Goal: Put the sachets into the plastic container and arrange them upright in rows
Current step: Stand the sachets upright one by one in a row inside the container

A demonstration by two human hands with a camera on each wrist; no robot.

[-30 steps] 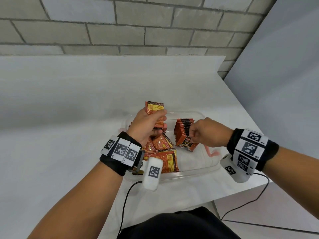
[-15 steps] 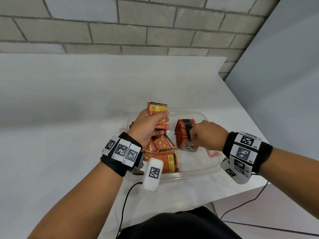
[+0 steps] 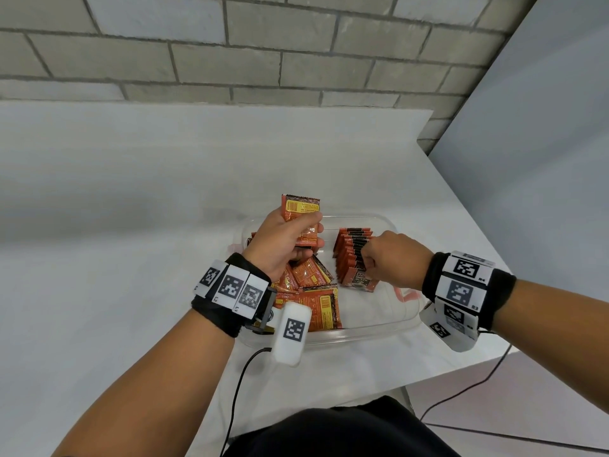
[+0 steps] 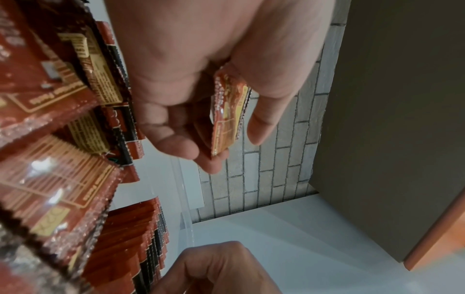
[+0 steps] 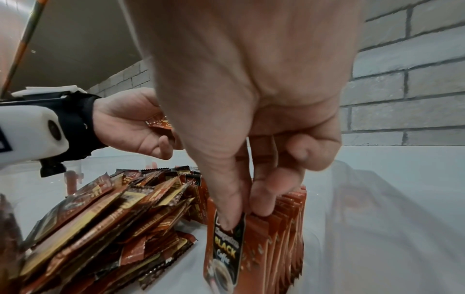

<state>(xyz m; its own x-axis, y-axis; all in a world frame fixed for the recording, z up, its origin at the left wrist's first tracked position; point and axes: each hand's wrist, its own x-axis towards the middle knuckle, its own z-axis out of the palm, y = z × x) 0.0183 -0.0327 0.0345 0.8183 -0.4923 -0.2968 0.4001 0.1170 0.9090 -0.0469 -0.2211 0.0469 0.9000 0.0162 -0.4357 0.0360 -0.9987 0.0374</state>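
One row is standing, and a heap of sachets is left to sort.

All the sachets seen are inside the clear container (image 3: 362,334) on the desk (image 3: 131,225), so I think the putting-in part is done and the lining up is partly done. The right hand (image 3: 390,258) pinches the front sachet (image 5: 226,250) of the row (image 3: 351,255) with its thumb and first fingers (image 5: 261,199); the rest of the row stands upright just behind those fingers. The left hand (image 3: 283,245) is held up over the container, fingers curled round a small stack (image 3: 301,214) of sachets. Below and near those fingers lies the heap (image 3: 309,291), flat and mixed up. It must be stood up next. The part of the container next to the right fingers has no sachets yet, so more rows can go there.
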